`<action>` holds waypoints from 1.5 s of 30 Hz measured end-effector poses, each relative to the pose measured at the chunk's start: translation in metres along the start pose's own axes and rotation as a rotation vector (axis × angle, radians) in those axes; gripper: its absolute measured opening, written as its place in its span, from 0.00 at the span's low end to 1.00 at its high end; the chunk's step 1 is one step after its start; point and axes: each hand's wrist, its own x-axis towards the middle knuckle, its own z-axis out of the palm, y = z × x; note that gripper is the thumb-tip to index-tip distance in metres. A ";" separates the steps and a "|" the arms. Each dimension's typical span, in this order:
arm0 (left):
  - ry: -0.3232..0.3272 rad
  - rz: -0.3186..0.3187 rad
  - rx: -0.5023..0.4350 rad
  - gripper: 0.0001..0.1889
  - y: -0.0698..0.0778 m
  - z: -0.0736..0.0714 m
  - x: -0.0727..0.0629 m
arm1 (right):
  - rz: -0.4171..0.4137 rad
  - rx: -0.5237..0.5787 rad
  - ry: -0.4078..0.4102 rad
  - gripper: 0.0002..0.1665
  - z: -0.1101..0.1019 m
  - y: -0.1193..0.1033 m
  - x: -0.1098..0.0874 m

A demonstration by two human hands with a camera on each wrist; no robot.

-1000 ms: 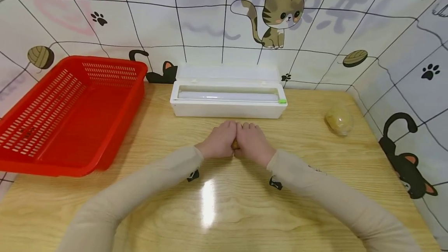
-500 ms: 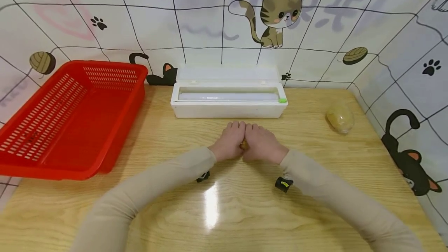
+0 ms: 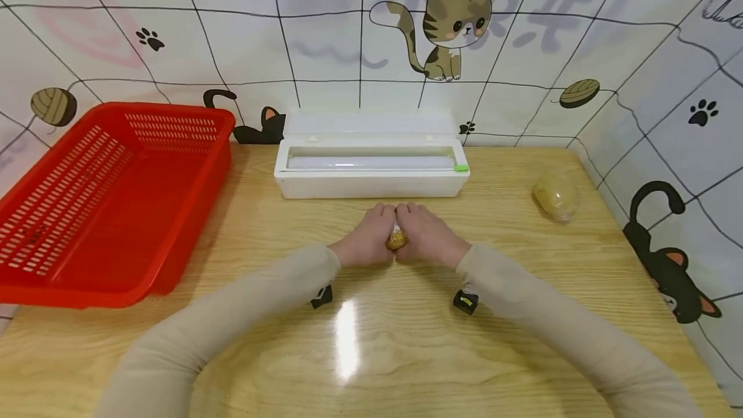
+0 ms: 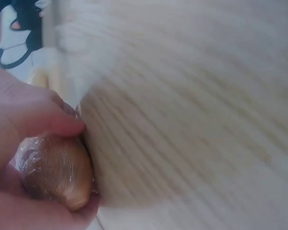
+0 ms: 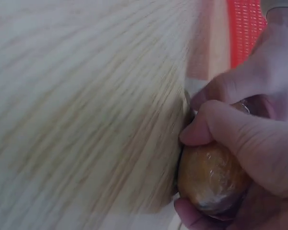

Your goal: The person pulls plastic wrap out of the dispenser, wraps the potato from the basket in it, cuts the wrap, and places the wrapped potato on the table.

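Note:
Side by side at the middle of the table, my left hand (image 3: 366,237) and right hand (image 3: 429,236) both grip a brownish, oval, potato-like thing wrapped in clear cling film (image 3: 396,238). Its shiny film shows wrinkles in the left wrist view, where this wrapped brown thing (image 4: 62,170) is held close to the tabletop. Fingers and thumbs curl round the wrapped thing (image 5: 213,177) in the right wrist view and hide part of it. Just beyond the hands stands a long white cling film box (image 3: 371,184), its lid raised and a roll (image 3: 371,163) inside.
A red plastic basket (image 3: 165,237) stands on the left of the wooden table (image 3: 278,366). At the right lies another film-wrapped, yellowish oval thing (image 3: 555,195). A cloth with cat drawings (image 3: 325,50) hangs behind the table and along its right side.
Both hands shift a little right and then back left, staying together. More of the wrapped brown thing now shows between them. The head view shifts slightly.

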 end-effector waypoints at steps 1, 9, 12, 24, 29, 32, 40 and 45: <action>0.011 -0.001 0.028 0.41 0.001 0.001 0.000 | 0.014 0.014 0.001 0.39 0.000 0.001 0.000; -0.035 -0.023 0.186 0.31 0.010 -0.003 0.006 | 0.116 0.099 -0.031 0.35 -0.001 0.003 -0.003; -0.056 -0.038 0.068 0.37 0.008 -0.006 0.003 | 0.097 0.126 -0.012 0.34 0.000 0.002 -0.004; -0.048 -0.129 0.164 0.35 0.006 -0.003 -0.017 | 0.028 -0.175 0.093 0.40 0.007 -0.018 -0.005; -0.071 -0.142 0.088 0.39 0.005 -0.004 -0.018 | -0.007 -0.236 0.045 0.42 0.004 -0.024 -0.005; -0.098 -0.094 -0.066 0.43 -0.004 -0.010 -0.020 | -0.023 -0.236 0.034 0.44 0.004 -0.023 -0.004; -0.049 -0.085 -0.283 0.20 -0.017 -0.034 -0.032 | -0.097 -0.203 0.081 0.42 0.006 -0.015 -0.005; -0.022 -0.054 -0.319 0.17 -0.025 -0.036 -0.031 | -0.127 0.139 -0.060 0.51 0.002 0.000 -0.002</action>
